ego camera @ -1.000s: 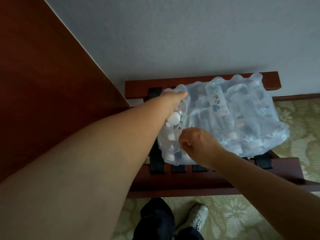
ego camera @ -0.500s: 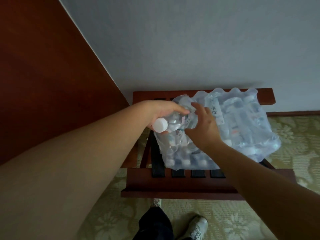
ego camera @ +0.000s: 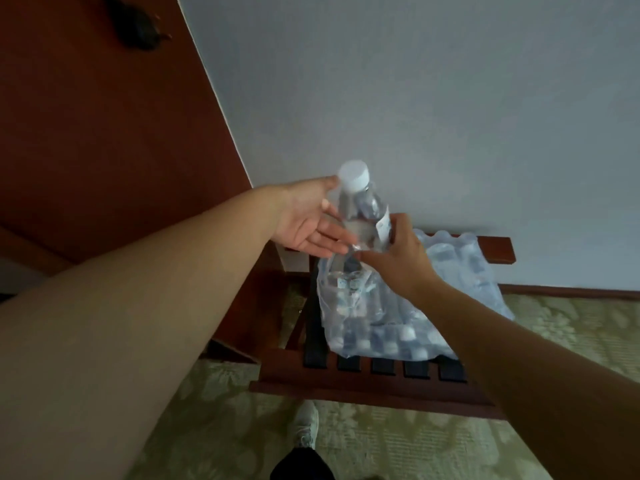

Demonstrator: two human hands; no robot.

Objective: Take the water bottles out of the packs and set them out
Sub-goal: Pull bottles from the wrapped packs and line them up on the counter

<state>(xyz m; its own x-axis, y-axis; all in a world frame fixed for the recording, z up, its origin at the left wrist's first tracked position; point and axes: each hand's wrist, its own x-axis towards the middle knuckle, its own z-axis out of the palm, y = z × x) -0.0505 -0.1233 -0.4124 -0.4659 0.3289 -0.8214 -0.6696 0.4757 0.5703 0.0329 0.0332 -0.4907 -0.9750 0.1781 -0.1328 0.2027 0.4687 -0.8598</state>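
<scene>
Bottle [ego camera: 356, 213]: clear plastic, white screw cap [ego camera: 353, 174], white label [ego camera: 382, 225] on its right flank. Near upright, cap up, raised over the left end of the pack [ego camera: 381, 323]. The right hand [ego camera: 394, 254] grips its lower body. The left hand [ego camera: 304, 220] has straight fingers against its left side.
Pack: bluish translucent shrink-wrap, bottles lying flat inside with white caps toward the near edge. Rests on the slatted desk [ego camera: 363, 389].
</scene>
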